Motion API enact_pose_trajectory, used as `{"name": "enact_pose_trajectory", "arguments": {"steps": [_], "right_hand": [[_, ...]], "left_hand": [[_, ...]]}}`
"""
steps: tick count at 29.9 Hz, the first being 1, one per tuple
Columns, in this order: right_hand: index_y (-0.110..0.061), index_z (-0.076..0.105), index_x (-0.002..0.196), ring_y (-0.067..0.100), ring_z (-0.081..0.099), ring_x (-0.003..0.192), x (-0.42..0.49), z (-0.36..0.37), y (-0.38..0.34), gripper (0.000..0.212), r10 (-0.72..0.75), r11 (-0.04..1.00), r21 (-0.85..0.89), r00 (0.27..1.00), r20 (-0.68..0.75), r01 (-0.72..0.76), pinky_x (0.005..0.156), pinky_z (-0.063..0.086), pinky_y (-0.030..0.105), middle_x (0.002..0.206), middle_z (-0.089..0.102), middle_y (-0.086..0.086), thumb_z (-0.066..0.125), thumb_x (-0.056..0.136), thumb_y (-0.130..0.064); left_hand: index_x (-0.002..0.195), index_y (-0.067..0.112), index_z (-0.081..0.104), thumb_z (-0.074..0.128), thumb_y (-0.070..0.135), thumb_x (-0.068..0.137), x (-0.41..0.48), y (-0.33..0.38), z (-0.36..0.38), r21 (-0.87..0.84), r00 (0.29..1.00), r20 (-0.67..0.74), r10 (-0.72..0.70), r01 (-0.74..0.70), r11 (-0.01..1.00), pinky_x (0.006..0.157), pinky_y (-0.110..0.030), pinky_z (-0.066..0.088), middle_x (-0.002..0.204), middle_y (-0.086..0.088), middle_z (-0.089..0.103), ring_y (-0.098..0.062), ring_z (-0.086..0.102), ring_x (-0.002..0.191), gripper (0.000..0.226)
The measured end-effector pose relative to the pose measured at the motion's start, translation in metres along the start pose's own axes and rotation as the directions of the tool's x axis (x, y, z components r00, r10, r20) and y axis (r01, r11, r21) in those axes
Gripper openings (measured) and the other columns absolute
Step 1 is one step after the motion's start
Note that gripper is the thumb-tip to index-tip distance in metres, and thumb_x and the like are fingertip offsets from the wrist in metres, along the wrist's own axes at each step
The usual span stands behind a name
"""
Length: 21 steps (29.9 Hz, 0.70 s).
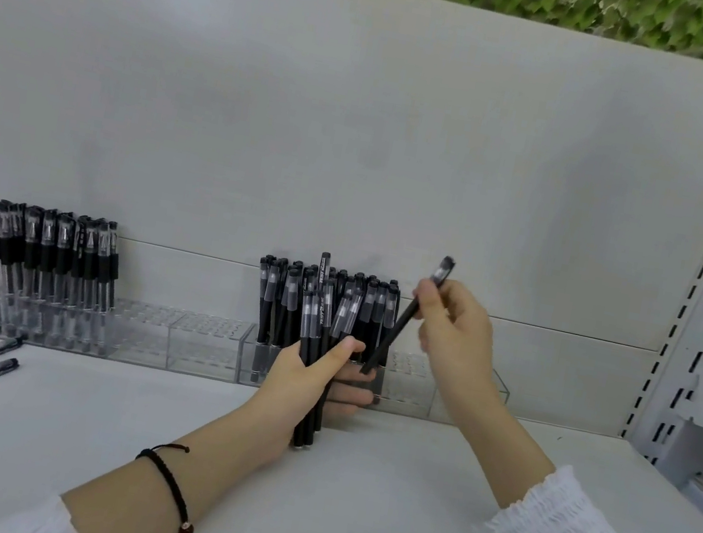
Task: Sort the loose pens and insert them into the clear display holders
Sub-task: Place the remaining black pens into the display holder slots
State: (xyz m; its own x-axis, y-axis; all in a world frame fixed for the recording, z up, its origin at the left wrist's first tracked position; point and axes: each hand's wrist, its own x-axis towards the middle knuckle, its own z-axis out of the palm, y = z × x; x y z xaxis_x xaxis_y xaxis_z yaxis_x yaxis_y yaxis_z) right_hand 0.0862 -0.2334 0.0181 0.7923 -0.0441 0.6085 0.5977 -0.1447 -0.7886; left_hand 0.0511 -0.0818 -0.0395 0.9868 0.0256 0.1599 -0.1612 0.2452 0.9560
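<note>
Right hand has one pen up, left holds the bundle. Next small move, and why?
Probably lower the single pen in the right hand, cap up, into an empty hole of the clear holder, just right of the standing pens. Its lower end hangs over those holes, and the left hand merely grips the bundle.

I note empty slots of the clear holder (406, 386) just below the right hand (456, 327), open to approach. Left of it, standing pens (278, 300) and the bundle (314, 335) in the left hand (310, 381) obstruct. The back panel (364, 127) closes off the far side.

Black pens (317, 354); clear holders (204, 343); white shelf (391, 508); black bracelet (169, 476).
</note>
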Motion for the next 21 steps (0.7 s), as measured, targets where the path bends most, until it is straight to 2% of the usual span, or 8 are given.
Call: {"name": "enact_pose_trajectory", "arguments": {"steps": [3, 6, 9, 12, 15, 19, 21], "right_hand": [[-0.024, 0.051, 0.074, 0.003, 0.04, 0.054, 0.007, -0.014, 0.003, 0.025, -0.144, 0.98, -0.154, 0.981, -0.132, 0.123, 0.053, 0.032, 0.019, 0.065, 0.052, -0.009, 0.052, 0.098, -0.031], [-0.031, 0.05, 0.075, 0.004, 0.041, 0.053, 0.011, -0.019, 0.012, 0.023, -0.158, 0.956, -0.268, 0.978, -0.134, 0.118, 0.054, 0.031, 0.02, 0.068, 0.054, -0.011, 0.052, 0.098, -0.033], [-0.029, 0.052, 0.08, 0.003, 0.046, 0.055, 0.013, -0.018, 0.022, 0.019, -0.136, 0.946, -0.31, 0.986, -0.099, 0.099, 0.056, 0.034, 0.024, 0.075, 0.059, -0.01, 0.052, 0.098, -0.034], [-0.025, 0.055, 0.083, 0.006, 0.046, 0.056, 0.013, -0.016, 0.025, 0.018, -0.164, 0.933, -0.335, 0.984, -0.075, 0.13, 0.056, 0.037, 0.029, 0.071, 0.057, -0.01, 0.051, 0.098, -0.034], [-0.019, 0.057, 0.085, 0.011, 0.045, 0.057, 0.013, -0.014, 0.027, 0.022, -0.181, 0.907, -0.392, 0.983, -0.034, 0.153, 0.057, 0.039, 0.034, 0.07, 0.058, -0.003, 0.051, 0.098, -0.036], [-0.016, 0.051, 0.079, 0.017, 0.05, 0.064, 0.012, -0.01, 0.031, 0.03, -0.088, 0.83, -0.543, 0.991, 0.101, 0.128, 0.058, 0.039, 0.033, 0.069, 0.055, -0.002, 0.047, 0.099, -0.037], [-0.015, 0.048, 0.076, 0.019, 0.05, 0.063, 0.012, -0.007, 0.032, 0.034, -0.052, 0.807, -0.582, 0.994, 0.098, 0.1, 0.055, 0.037, 0.032, 0.067, 0.054, -0.001, 0.045, 0.1, -0.039]], "left_hand": [[0.104, 0.02, 0.069, 0.06, 0.039, 0.092, 0.0, 0.0, 0.0, 0.042, 0.999, -0.045, 0.008, -0.006, 0.999, 0.053, -0.026, 0.054, 0.079, -0.006, 0.075, -0.016, 0.067, 0.059, 0.024], [0.105, 0.023, 0.07, 0.059, 0.041, 0.092, 0.0, 0.001, 0.0, 0.116, 0.998, -0.046, 0.042, -0.037, 0.993, 0.045, -0.022, 0.046, 0.067, -0.001, 0.07, -0.011, 0.054, 0.046, 0.025], [0.105, 0.023, 0.07, 0.059, 0.041, 0.092, -0.001, 0.001, 0.0, 0.135, 0.998, -0.042, 0.048, -0.042, 0.99, 0.043, -0.021, 0.043, 0.064, 0.001, 0.067, -0.01, 0.051, 0.045, 0.025], [0.104, 0.023, 0.07, 0.059, 0.041, 0.092, 0.0, 0.001, 0.0, 0.139, 0.998, -0.045, 0.048, -0.041, 0.989, 0.043, -0.021, 0.043, 0.063, 0.001, 0.067, -0.01, 0.051, 0.045, 0.024], [0.104, 0.023, 0.07, 0.059, 0.041, 0.092, 0.001, 0.0, -0.001, 0.15, 0.998, -0.042, 0.053, -0.046, 0.988, 0.043, -0.021, 0.042, 0.063, 0.001, 0.066, -0.009, 0.051, 0.045, 0.025], [0.105, 0.026, 0.071, 0.058, 0.042, 0.092, 0.0, 0.001, 0.0, 0.165, 0.998, -0.024, 0.059, -0.054, 0.985, 0.043, -0.021, 0.042, 0.063, 0.001, 0.066, -0.009, 0.05, 0.045, 0.025], [0.104, 0.028, 0.071, 0.057, 0.044, 0.092, 0.0, 0.001, 0.001, 0.179, 0.998, -0.013, 0.06, -0.057, 0.982, 0.044, -0.02, 0.041, 0.063, 0.002, 0.066, -0.009, 0.048, 0.046, 0.025]]}}
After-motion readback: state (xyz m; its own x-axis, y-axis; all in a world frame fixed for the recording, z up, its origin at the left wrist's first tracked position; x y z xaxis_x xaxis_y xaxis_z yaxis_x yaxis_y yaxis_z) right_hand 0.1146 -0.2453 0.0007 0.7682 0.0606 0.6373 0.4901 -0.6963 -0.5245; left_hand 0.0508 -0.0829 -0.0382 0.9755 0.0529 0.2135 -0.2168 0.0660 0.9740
